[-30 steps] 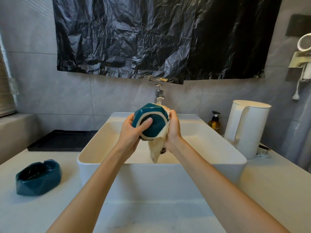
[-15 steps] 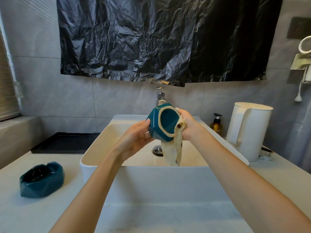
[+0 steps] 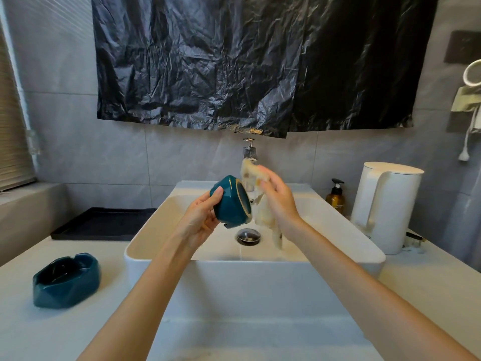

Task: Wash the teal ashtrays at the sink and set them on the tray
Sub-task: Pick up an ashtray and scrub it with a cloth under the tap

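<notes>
My left hand (image 3: 199, 217) grips a teal ashtray (image 3: 230, 203) tipped on its side over the white sink (image 3: 161, 246), its underside facing right. Just to the right, my right hand (image 3: 279, 201) holds a pale wet cloth (image 3: 265, 217) that hangs down into the basin, a small gap away from the ashtray. A second teal ashtray (image 3: 66, 280) sits upright on the counter at the left. The black tray (image 3: 104, 224) lies on the counter behind it, left of the sink.
A chrome tap (image 3: 249, 151) stands behind the sink, and the drain (image 3: 248, 236) lies below the hands. A brown pump bottle (image 3: 336, 198) and a white kettle (image 3: 387, 207) stand to the right of the sink. Black plastic sheet (image 3: 247, 61) covers the wall above.
The ashtray has turned onto its side and dropped lower over the basin. My right hand with the cloth has come off the ashtray and moved right.
</notes>
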Demonstrator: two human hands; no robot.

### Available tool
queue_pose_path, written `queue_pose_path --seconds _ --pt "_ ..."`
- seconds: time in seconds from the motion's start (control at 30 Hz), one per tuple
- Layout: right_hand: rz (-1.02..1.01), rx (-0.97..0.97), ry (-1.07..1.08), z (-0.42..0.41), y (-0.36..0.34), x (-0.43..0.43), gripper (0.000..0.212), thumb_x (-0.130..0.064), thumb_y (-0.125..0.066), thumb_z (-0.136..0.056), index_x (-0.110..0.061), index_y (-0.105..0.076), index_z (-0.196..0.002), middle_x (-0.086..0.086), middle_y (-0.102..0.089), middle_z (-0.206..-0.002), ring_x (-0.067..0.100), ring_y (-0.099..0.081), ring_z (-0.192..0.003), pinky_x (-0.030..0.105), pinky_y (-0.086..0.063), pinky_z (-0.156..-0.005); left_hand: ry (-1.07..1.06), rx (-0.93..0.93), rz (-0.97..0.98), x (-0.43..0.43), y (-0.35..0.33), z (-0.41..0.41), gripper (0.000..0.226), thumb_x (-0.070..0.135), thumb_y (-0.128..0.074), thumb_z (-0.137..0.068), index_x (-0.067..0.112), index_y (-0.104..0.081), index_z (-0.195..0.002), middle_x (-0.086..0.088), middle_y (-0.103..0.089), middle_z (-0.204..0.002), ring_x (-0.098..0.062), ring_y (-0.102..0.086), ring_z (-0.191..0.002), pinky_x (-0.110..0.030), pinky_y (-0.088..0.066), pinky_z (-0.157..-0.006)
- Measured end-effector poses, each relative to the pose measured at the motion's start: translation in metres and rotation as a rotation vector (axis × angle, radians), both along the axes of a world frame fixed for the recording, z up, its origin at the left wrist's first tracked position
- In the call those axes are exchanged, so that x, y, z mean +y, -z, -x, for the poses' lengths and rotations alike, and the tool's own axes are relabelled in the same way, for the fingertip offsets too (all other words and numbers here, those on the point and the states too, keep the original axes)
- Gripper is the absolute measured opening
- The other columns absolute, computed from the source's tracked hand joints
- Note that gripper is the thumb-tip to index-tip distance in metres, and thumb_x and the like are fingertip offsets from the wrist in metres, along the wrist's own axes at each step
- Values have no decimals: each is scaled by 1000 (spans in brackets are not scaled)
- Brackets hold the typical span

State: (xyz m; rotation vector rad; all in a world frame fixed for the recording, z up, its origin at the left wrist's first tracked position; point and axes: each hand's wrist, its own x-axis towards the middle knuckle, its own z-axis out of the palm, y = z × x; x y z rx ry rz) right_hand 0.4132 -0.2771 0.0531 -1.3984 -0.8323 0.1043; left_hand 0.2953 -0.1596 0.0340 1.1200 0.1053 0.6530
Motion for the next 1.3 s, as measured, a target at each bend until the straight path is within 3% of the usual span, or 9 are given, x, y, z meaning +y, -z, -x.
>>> queue_pose_path --seconds 0.1,0.33,0.43,0.67,0.77,0.87,1.0,1.13,1.3 --pt "131 -151 -131 21 20 6 42 -19 -37 -101 -39 -48 -136 -10 -48 -142 9 -44 -128 31 -42 -105 -14 -16 26 -1 -1 -1 23 20 -52 -95 8 -63 -111 -4 -71 -88 -13 -68 -75 -22 -56 -60" --pt "62 -308 -106 44 29 0 45 -8 -34 -102 -25 -40 -143 -16 -39 -145 -2 -36 -131 12 -37 -103 -52 39 -46 8 4 4 26 28 -54 -93 9 -64 -109 -6 -69 -91 -20 -64 -80 -33 -53 -64" --pt "56 -315 -116 42 21 9 49 -2 -30 -101 -23 -39 -144 -11 -33 -151 1 -28 -138 13 -30 -109 -50 -11 -23 6 3 5 21 24 -51 -95 10 -64 -105 -4 -70 -88 -16 -66 -77 -25 -55 -62" --pt "131 -252 -70 48 12 8 41 -6 -33 -102 -17 -50 -137 -8 -56 -113 7 -56 -102 1 -40 -69 -116 -41 40 1 1 6 20 24 -50 -96 12 -62 -107 -5 -67 -94 -17 -63 -87 -23 -56 -59" --pt "58 -419 -72 57 18 -2 47 3 -33 -98 -16 -48 -138 -9 -47 -139 -13 -41 -123 -2 -33 -93 -107 -43 13 2 2 5 19 24 -50 -96 12 -63 -103 -2 -69 -87 -14 -65 -80 -23 -55 -57" --pt "73 -693 -43 55 24 4 54 8 -33 -93 -18 -51 -137 -2 -35 -152 5 -29 -140 4 -26 -104 -103 -32 -93 2 6 4 16 17 -50 -96 11 -63 -101 -2 -66 -80 -17 -60 -74 -24 -50 -53" --pt "79 -810 -5 47 4 18 48 -2 -29 -88 -13 -60 -124 3 -47 -141 13 -41 -132 20 -32 -106 -67 -77 -121 1 6 5 19 11 -45 -96 13 -64 -98 -5 -64 -84 -18 -60 -75 -28 -49 -56" --pt "131 -770 -45 31 -21 24 38 -6 -31 -94 -14 -64 -111 0 -61 -117 9 -52 -110 18 -38 -95 10 -115 -92 -2 3 7 21 23 -51 -92 14 -64 -105 -4 -69 -93 -15 -65 -83 -25 -54 -67" --pt "194 -449 -41 17 -26 27 39 -11 -28 -99 -24 -61 -116 -3 -62 -108 11 -55 -98 22 -47 -80 18 -124 -31 -2 3 6 21 24 -52 -92 15 -64 -108 -4 -70 -97 -16 -64 -90 -24 -56 -75"
